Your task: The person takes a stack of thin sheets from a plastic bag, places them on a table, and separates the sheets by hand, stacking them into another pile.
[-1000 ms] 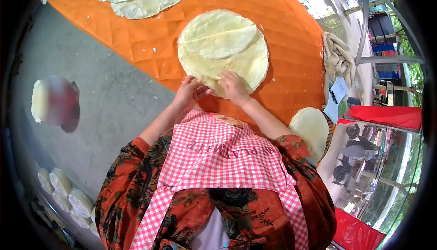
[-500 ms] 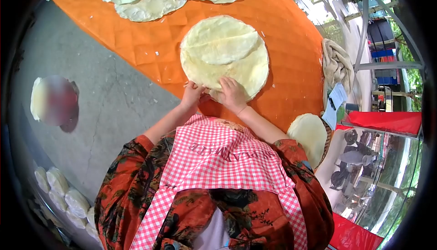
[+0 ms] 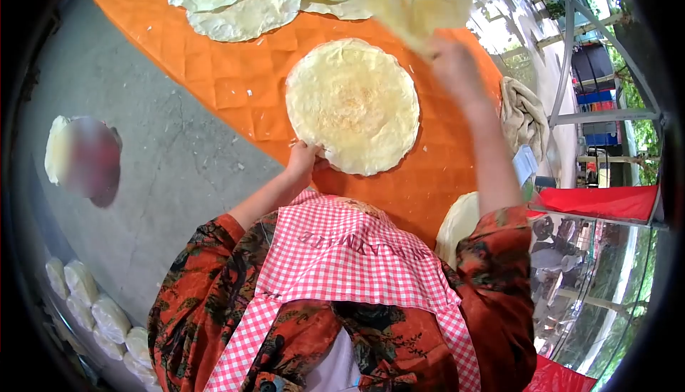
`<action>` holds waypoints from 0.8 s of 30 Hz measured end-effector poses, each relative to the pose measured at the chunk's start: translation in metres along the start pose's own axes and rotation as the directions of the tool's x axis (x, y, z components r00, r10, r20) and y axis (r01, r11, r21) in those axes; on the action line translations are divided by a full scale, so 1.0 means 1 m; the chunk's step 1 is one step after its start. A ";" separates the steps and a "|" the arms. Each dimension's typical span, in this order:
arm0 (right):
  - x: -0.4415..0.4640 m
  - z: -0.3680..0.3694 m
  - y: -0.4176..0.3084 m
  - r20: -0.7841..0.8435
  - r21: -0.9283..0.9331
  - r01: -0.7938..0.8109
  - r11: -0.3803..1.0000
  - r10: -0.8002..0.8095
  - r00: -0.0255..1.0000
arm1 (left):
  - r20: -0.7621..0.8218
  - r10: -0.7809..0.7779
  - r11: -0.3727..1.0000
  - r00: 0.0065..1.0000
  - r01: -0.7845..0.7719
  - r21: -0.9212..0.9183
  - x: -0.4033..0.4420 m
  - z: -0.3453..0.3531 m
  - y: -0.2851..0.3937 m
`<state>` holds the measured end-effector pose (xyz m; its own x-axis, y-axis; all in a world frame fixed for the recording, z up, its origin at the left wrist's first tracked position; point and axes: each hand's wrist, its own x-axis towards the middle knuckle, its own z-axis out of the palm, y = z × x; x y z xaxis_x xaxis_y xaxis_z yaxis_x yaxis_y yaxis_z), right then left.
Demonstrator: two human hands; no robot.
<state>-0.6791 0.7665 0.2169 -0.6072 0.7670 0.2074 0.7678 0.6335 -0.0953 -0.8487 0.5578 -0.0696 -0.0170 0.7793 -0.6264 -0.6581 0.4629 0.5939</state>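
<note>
On the orange cloth [image 3: 235, 117] lies a round, pale yellow flatbread [image 3: 353, 117], lightly browned at its centre; whether more are beneath it I cannot tell. My left hand [image 3: 305, 161] pinches its near left edge, fingers closed there. Up and to the right, my right hand [image 3: 453, 67], smeared by motion, grips a thin flatbread sheet [image 3: 424, 3] by its lower end and holds it in the air. Several more flatbreads [image 3: 246, 10] overlap in a spread at the far side of the cloth.
A beige towel [image 3: 524, 114] lies at the cloth's right edge. Another pale flatbread [image 3: 457, 224] sits beside my right sleeve. Several clear-wrapped packs [image 3: 110, 321] stand at lower left. A blurred red-and-white shape [image 3: 89, 158] is on the grey floor [image 3: 164, 149].
My right hand has left the near edge and swung up and to the right, lifting a thin flatbread sheet off. The browned flatbread underneath now shows. My left hand stays at the edge.
</note>
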 end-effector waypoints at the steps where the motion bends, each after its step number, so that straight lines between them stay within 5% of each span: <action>1: -0.020 0.033 -0.010 -0.018 0.111 0.028 0.993 -0.026 0.999 | 0.018 0.005 1.000 1.000 -0.005 -0.001 0.003 -0.002 -0.002; 7: -0.125 0.197 -0.076 0.183 0.158 0.062 0.985 -0.091 0.979 | 0.011 0.036 0.997 0.999 -0.036 -0.062 -0.025 0.018 0.024; 11: -0.123 0.173 -0.089 0.198 0.124 0.031 0.992 -0.055 0.979 | 0.059 0.041 0.997 0.997 -0.037 -0.061 -0.019 0.016 0.019; 14: -0.134 0.178 -0.103 -0.156 0.245 0.219 0.944 -0.185 0.970 | 0.097 0.025 0.995 0.995 -0.016 -0.095 -0.016 0.018 0.023; 17: -0.149 0.186 -0.100 -0.317 0.221 0.183 0.958 -0.107 0.942 | 0.177 0.004 0.988 0.984 0.024 -0.154 -0.021 0.024 0.035; 18: -0.152 0.196 -0.081 -0.008 0.323 -0.090 0.942 0.098 0.995 | 0.229 0.017 0.985 0.973 0.022 -0.168 -0.037 0.034 0.048; 19: -0.149 0.202 -0.052 0.312 0.335 -0.375 0.864 0.274 0.910 | 0.278 0.031 0.984 0.960 0.020 -0.179 -0.044 0.039 0.053; 20: -0.127 0.201 -0.016 0.233 0.318 -0.285 0.904 0.217 0.948 | 0.264 0.080 0.991 0.961 -0.048 -0.125 -0.042 0.037 0.049; 22: -0.066 0.132 0.019 0.280 0.232 -0.393 0.890 0.326 0.903 | 0.246 0.173 0.984 0.954 -0.178 0.000 -0.032 0.027 0.035; 23: -0.046 0.119 0.047 0.101 0.424 -0.327 0.845 0.315 0.944 | 0.113 0.276 0.950 0.955 -0.289 0.122 -0.020 0.016 0.025; 24: -0.035 0.070 0.025 -0.030 0.305 -0.218 0.927 0.239 0.971 | -0.048 0.377 0.913 0.925 -0.362 0.188 -0.012 0.006 0.022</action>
<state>-0.6531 0.7624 0.1391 -0.3998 0.8927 0.2080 0.7819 0.4506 -0.4308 -0.8585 0.5608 -0.0462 -0.3002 0.8750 -0.3798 -0.4533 0.2195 0.8639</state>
